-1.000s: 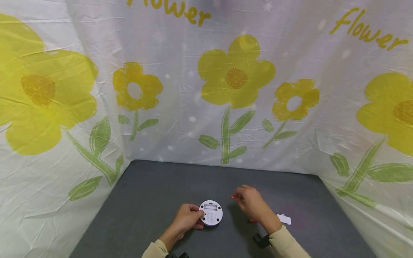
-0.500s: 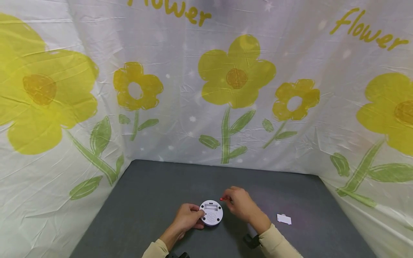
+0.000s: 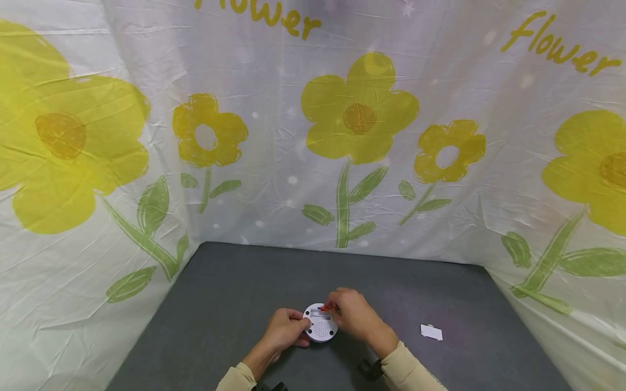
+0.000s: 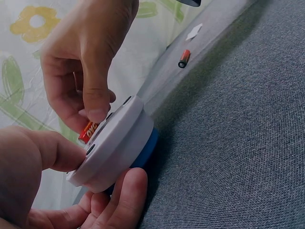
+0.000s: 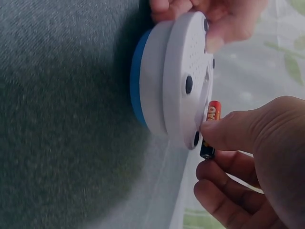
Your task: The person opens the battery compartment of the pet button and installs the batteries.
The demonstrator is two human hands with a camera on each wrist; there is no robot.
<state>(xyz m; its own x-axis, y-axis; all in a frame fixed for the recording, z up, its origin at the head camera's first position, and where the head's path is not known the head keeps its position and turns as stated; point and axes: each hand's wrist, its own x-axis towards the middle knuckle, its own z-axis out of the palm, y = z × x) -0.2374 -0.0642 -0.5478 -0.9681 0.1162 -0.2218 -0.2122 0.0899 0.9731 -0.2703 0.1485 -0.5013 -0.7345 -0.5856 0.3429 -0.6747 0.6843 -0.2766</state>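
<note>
A round white device [image 3: 321, 331] lies face down, its underside showing speaker holes, dark feet and an uncovered battery slot. Its lower rim is blue in both wrist views. My left hand [image 3: 286, 327] grips the near left edge, thumb on top and fingers below. With thumb and fingers, my right hand [image 3: 354, 314] pinches a red-and-black battery [image 5: 214, 112] right at the slot. In the right wrist view the battery lies along the device's underside; whether it touches the slot's contacts I cannot tell. Part of the slot is hidden by the right fingers.
A second red-and-black battery [image 4: 184, 58] lies on the dark grey table [image 3: 235, 288], hidden in the head view. Farther right on the table is the small white battery cover [image 3: 431, 332]. A flower-patterned curtain [image 3: 274, 206] surrounds the table's back and sides.
My right hand has moved left with the battery, from beside the device to over its slot. The left hand and the device have stayed in place.
</note>
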